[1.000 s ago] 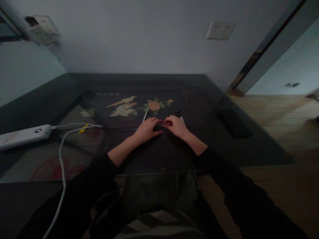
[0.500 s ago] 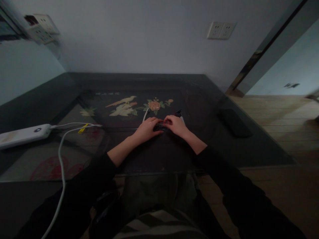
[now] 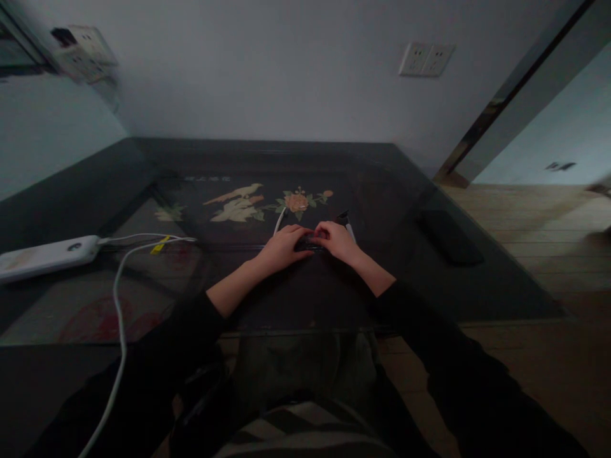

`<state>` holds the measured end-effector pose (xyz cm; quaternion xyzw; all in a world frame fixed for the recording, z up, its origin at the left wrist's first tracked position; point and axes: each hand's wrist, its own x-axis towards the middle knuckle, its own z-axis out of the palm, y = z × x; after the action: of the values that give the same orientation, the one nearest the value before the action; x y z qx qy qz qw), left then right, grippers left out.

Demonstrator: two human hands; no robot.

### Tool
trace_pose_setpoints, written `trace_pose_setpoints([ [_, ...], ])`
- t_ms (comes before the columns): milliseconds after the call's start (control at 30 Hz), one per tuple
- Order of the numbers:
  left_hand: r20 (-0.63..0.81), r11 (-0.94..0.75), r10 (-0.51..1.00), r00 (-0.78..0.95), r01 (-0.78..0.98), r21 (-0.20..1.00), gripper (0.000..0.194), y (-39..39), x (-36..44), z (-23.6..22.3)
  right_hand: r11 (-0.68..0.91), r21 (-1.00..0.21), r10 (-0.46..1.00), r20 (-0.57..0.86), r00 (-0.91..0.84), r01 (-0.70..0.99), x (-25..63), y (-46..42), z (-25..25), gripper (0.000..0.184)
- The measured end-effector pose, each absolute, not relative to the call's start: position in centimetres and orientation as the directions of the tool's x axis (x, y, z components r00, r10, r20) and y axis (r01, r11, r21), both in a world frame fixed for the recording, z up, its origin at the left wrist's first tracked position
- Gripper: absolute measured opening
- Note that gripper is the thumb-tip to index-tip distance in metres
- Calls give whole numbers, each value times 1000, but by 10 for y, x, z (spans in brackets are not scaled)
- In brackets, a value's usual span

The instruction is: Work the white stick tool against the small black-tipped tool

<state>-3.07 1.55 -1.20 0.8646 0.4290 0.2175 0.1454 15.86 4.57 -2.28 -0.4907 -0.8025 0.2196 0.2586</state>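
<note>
My left hand (image 3: 282, 247) is closed with thumb and fingers around one end of a small, dark, shiny object (image 3: 310, 243) low over the table. Against its other end, my right hand (image 3: 335, 239) is closed, fingertips pinched together. What that pinch holds is hidden, and the dark object's kind does not show. Just beyond my left fingers a short white cable-like piece (image 3: 279, 221) sticks up. Past my right knuckles a dark flap with a pale edge (image 3: 344, 218) shows, partly covered by the hand.
The dark glossy table (image 3: 310, 296) has a bird-and-flower picture (image 3: 238, 203). At left lies a white power strip (image 3: 48, 257) with a white cable (image 3: 119, 305) and a yellow tag (image 3: 160, 245). A flat black phone-like object (image 3: 449, 236) lies at right. Wall sockets (image 3: 426, 60) are behind.
</note>
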Motion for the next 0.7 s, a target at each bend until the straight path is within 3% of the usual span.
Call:
trace_pose_setpoints([
  [467,233,-573,817,528,692,439,46,13,-31,-9,468,-587,880,244,-407,661,164,42,-16,8],
  [700,238,-548,836,495,723,421,42,13,-32,-8,534,-538,839,241,-488,653,168,39,-12,29],
])
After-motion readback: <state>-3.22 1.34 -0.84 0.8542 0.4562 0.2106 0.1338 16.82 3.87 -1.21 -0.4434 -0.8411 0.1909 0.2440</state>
